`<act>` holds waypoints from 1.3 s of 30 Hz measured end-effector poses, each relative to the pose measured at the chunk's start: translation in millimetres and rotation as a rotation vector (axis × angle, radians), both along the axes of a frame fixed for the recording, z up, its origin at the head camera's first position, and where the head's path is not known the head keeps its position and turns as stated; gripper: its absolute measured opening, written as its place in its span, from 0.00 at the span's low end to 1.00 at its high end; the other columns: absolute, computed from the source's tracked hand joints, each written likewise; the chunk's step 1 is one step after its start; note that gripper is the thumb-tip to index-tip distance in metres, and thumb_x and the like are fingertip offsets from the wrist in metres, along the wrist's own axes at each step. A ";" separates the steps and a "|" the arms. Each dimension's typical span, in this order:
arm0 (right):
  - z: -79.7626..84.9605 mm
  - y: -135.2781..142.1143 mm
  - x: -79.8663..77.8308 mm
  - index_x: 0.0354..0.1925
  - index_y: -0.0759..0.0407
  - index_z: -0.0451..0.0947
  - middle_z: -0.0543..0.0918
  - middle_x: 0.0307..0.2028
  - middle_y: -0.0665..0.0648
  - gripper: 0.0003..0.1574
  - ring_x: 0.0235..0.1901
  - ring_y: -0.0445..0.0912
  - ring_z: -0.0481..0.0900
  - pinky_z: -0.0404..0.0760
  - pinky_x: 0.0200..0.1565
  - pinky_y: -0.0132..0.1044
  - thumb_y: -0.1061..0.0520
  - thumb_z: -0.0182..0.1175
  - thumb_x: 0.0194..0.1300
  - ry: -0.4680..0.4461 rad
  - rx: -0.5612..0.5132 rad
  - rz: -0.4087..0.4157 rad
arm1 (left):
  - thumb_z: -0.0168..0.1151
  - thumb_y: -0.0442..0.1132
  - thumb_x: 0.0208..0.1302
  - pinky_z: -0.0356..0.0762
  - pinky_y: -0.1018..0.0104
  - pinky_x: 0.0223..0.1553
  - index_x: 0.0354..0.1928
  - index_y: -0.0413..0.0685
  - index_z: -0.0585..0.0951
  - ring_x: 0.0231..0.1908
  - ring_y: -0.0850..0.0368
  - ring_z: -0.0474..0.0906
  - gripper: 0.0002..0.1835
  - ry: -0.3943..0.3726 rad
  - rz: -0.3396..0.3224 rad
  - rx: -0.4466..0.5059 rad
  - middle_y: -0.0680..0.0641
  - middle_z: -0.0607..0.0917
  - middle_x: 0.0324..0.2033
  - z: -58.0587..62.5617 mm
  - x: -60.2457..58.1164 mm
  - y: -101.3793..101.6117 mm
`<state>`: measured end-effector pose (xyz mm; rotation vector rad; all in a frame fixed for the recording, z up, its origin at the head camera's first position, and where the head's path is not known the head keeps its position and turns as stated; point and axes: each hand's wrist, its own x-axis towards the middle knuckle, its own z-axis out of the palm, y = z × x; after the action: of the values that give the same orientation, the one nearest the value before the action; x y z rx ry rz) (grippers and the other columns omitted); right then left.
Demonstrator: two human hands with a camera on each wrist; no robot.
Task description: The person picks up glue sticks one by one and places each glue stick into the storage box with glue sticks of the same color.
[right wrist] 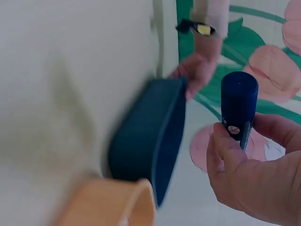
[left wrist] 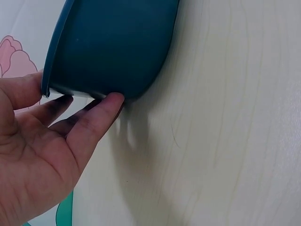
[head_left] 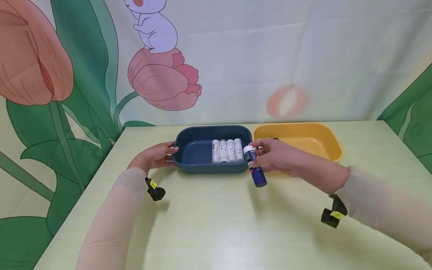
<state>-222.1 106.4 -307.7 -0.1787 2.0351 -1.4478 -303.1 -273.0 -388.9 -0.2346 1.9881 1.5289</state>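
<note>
My right hand [head_left: 275, 153] holds a blue glue stick [head_left: 258, 175] with a white cap between thumb and fingers, tilted, at the right end of the blue tray [head_left: 202, 168]. In the right wrist view the dark blue end of the glue stick [right wrist: 239, 96] points up from the fingers. My left hand [head_left: 153, 155] grips the tray's left end, thumb at the rim and fingers against the outside wall. Several white glue sticks [head_left: 223, 150] lie side by side in the tray's right half.
A yellow tray [head_left: 329, 144] stands right beside the blue one, partly hidden by my right hand; a small dark thing [head_left: 276, 139] shows in it behind the hand. A printed curtain [head_left: 236, 75] hangs behind the pale table [head_left: 216, 225].
</note>
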 end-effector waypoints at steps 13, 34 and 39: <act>69.4 67.2 -71.7 0.79 0.62 0.45 0.65 0.68 0.70 0.44 0.46 0.44 0.82 0.87 0.46 0.27 0.61 0.56 0.76 0.105 0.210 0.047 | 0.36 0.40 0.84 0.64 0.45 0.76 0.83 0.50 0.40 0.72 0.40 0.61 0.33 -0.001 0.008 0.001 0.35 0.51 0.80 -1.3 -0.5 -1.9; 16.5 81.8 -134.0 0.71 0.75 0.54 0.73 0.57 0.72 0.37 0.43 0.51 0.83 0.82 0.61 0.49 0.66 0.58 0.73 -0.033 0.487 0.073 | 0.37 0.40 0.84 0.61 0.45 0.77 0.83 0.51 0.38 0.74 0.40 0.59 0.33 -0.006 0.004 0.029 0.35 0.50 0.81 -2.9 -0.4 -2.6; -8.9 73.6 -136.2 0.74 0.75 0.52 0.68 0.64 0.76 0.39 0.48 0.55 0.82 0.80 0.64 0.50 0.67 0.57 0.73 -0.051 0.520 0.042 | 0.37 0.40 0.84 0.61 0.44 0.77 0.83 0.51 0.38 0.75 0.39 0.58 0.33 -0.007 0.008 0.031 0.35 0.49 0.81 -2.4 0.5 -2.6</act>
<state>-358.3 180.0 -316.6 0.0336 2.2710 -0.8462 -302.6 -275.6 -391.3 -0.2354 1.9591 1.5608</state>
